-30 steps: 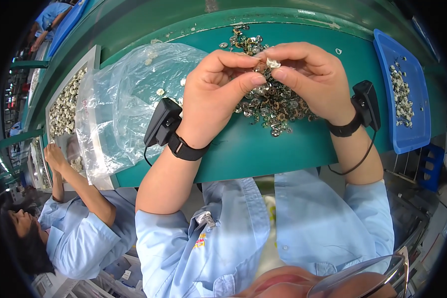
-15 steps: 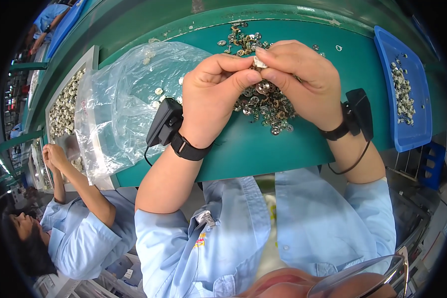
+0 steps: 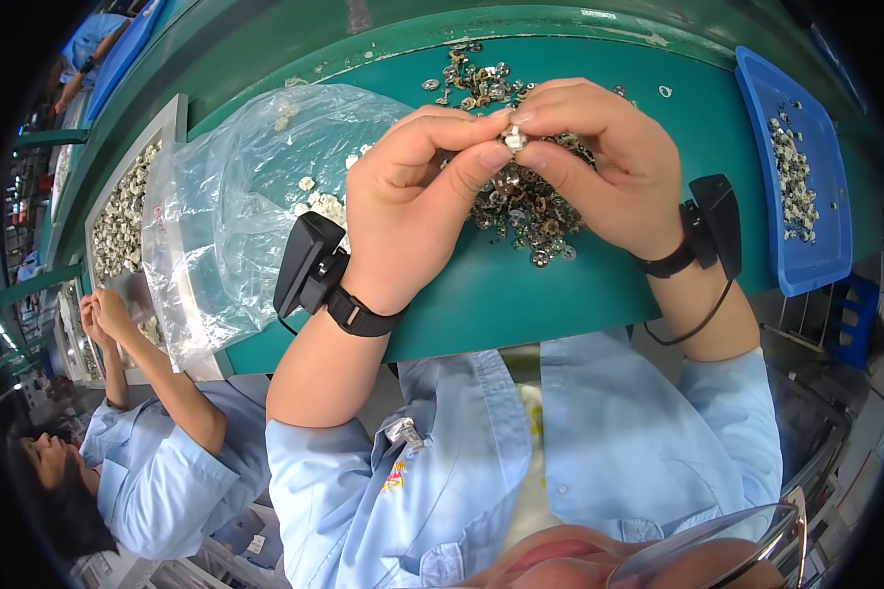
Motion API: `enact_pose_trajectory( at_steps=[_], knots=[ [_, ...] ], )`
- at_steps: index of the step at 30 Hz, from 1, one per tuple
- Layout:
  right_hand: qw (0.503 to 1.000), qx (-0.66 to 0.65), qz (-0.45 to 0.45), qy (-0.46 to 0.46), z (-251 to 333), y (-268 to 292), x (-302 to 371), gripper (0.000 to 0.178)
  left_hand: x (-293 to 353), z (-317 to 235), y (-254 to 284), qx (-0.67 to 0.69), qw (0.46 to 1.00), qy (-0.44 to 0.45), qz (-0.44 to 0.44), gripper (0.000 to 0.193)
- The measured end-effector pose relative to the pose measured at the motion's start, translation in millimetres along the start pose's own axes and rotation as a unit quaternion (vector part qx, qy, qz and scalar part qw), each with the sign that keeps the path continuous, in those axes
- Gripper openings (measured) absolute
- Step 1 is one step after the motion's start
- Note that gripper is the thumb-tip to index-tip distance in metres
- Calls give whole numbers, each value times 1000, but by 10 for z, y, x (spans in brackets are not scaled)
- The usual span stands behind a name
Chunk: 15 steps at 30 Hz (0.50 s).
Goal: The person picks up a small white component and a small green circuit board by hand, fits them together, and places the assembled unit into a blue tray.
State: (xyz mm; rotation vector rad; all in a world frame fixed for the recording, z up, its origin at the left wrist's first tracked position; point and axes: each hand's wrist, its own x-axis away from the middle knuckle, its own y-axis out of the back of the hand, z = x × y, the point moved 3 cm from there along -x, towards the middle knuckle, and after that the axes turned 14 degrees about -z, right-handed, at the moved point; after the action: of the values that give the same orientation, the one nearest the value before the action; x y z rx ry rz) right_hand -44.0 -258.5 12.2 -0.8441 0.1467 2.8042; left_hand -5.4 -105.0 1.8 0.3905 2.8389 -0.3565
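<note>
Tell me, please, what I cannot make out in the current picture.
Head view: edges of the white part, covered by fingers of the left hand and right hand.
Head view: part of the metal pile, behind both hands.
Head view: part of the clear bag, behind the left hand and black wrist device.
Head view: pieces in the blue tray, too small to tell apart.
Head view: anything in the co-worker's hands, too small.

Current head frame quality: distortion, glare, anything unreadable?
Head view: fisheye bows the green tabletop's far edge, corners black; head view: glare streaks the crinkled clear plastic bag; head view: the small white part between bare left hand and bare right hand is too small for fine detail.
</note>
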Motion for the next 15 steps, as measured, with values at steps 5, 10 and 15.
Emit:
enact_pose_trajectory(
  at_steps=[5, 10, 15],
  knots=[
    [982, 93, 35, 160, 3, -10, -61, 24, -8, 7, 21, 47, 999, 27, -2, 14],
    [984, 82, 66, 146, -16, -3, -59, 28, 18, 21, 19, 65, 997, 39, 2, 13],
    [976, 155, 29, 153, 66, -67, -57, 30, -2, 101, 0, 150, 970, 190, 0, 11]
  ],
)
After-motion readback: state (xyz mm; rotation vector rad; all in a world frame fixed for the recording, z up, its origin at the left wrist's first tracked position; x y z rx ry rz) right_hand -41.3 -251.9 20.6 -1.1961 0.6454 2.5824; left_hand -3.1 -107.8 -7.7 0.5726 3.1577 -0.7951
